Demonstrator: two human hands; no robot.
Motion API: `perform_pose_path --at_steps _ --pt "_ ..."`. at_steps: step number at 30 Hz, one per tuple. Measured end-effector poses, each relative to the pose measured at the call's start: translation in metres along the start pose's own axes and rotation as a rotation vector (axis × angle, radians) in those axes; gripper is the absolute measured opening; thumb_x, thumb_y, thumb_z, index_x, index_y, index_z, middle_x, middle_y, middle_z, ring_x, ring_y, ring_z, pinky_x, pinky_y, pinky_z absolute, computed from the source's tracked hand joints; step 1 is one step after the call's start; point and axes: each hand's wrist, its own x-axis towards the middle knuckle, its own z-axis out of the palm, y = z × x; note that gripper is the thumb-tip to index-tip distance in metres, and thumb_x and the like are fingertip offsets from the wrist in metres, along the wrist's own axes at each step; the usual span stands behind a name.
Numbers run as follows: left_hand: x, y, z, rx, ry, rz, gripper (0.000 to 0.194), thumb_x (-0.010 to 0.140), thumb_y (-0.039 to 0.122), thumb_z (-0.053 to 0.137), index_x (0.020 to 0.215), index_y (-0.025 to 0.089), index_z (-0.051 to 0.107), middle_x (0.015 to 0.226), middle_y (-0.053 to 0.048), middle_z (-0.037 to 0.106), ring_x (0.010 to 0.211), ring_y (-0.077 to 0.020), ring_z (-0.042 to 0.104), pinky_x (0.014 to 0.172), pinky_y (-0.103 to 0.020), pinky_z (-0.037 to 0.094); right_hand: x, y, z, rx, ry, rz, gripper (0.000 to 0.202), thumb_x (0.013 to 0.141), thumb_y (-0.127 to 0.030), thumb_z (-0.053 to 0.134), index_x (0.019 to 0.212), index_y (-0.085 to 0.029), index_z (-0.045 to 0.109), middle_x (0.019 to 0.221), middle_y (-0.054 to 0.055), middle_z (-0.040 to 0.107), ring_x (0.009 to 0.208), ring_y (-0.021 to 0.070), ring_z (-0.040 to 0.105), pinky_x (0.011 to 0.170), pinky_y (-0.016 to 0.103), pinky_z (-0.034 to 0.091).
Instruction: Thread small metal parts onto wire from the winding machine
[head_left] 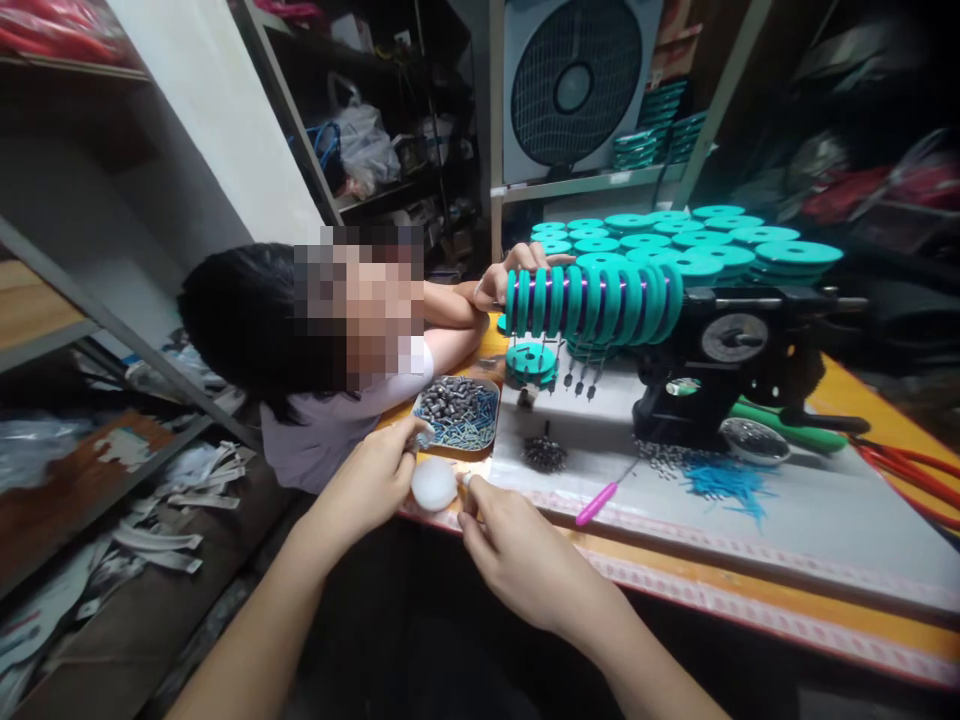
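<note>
My left hand (pixel 382 468) is closed in a pinch at the near left corner of a metal tray (pixel 491 447). A small shiny bit shows at its fingertips, too small to name. My right hand (pixel 514 545) is closed, thumb and fingers together, beside a round white translucent piece (pixel 434 485) at the table's edge. What its fingertips hold, if anything, I cannot make out. The tray holds dark metal weights (pixel 454 398) and thin bluish pieces (pixel 465 428). Right of my hands lie a pink-handled hook tool (pixel 598 503) and a dark cluster of small parts (pixel 544 453).
A row of teal rings (pixel 592 303) sits on a black winding machine (pixel 720 350); small parts dangle below. Behind are stacked teal discs (pixel 705 240). Blue strands (pixel 727 482) lie at right. Another person (pixel 247 330) leans on the table, a hand (pixel 517 268) at the rings.
</note>
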Motion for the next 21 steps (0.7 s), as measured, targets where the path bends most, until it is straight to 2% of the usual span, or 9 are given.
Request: perform_pose_path --at_steps 3,6,9,13,17,21 --pt "-0.023 0.000 0.005 -0.041 0.127 -0.005 0.041 0.083 0.002 0.039 0.115 0.018 0.056 0.120 -0.010 0.064 0.110 -0.0229 0.062 0.094 -0.036 0.047 0.003 0.000 0.002 -0.013 -0.015 0.004 0.011 0.099 -0.014 0.042 0.091 -0.021 0.045 0.088 0.004 0.062 0.075 0.0174 0.058 0.065 0.027 0.036" --pt "-0.047 0.006 0.019 -0.100 0.232 0.025 0.040 0.082 0.000 0.040 0.112 0.020 0.057 0.115 -0.009 0.061 0.104 -0.0227 0.063 0.089 -0.036 0.049 0.006 0.000 0.003 -0.054 -0.019 0.033 0.011 0.100 -0.014 0.039 0.094 -0.020 0.047 0.088 0.006 0.063 0.074 0.0194 0.059 0.065 0.029 0.037" --pt "-0.067 0.017 0.037 -0.190 0.254 0.026 0.034 0.088 0.004 0.042 0.111 0.021 0.060 0.108 -0.008 0.060 0.098 -0.0212 0.064 0.085 -0.033 0.051 0.002 -0.001 0.004 -0.097 -0.047 0.047 0.014 0.099 -0.012 0.039 0.103 -0.016 0.052 0.088 0.009 0.064 0.078 0.0235 0.063 0.068 0.032 0.040" --pt "-0.080 0.023 0.059 -0.265 0.282 -0.067 0.028 0.091 0.010 0.045 0.110 0.021 0.064 0.105 -0.009 0.066 0.099 -0.0216 0.067 0.085 -0.031 0.053 -0.009 0.001 0.005 -0.137 -0.056 0.049 0.020 0.098 -0.009 0.040 0.113 -0.015 0.053 0.099 0.014 0.066 0.092 0.0282 0.065 0.075 0.035 0.043" --pt "-0.080 0.026 0.072 -0.142 0.236 -0.179 0.035 0.091 0.011 0.043 0.115 0.020 0.067 0.116 -0.012 0.072 0.109 -0.0269 0.068 0.095 -0.038 0.052 -0.022 0.003 0.004 -0.116 -0.016 0.005 0.018 0.098 -0.009 0.041 0.107 -0.019 0.053 0.098 0.010 0.067 0.089 0.0245 0.066 0.075 0.032 0.046" --pt "-0.071 0.042 0.074 0.041 0.045 -0.292 0.048 0.090 0.011 0.042 0.133 0.020 0.062 0.125 -0.012 0.072 0.111 -0.0285 0.069 0.093 -0.038 0.054 -0.035 0.004 0.001 -0.079 0.041 -0.043 0.012 0.100 -0.013 0.040 0.097 -0.022 0.048 0.088 0.006 0.064 0.079 0.0230 0.064 0.070 0.034 0.046"
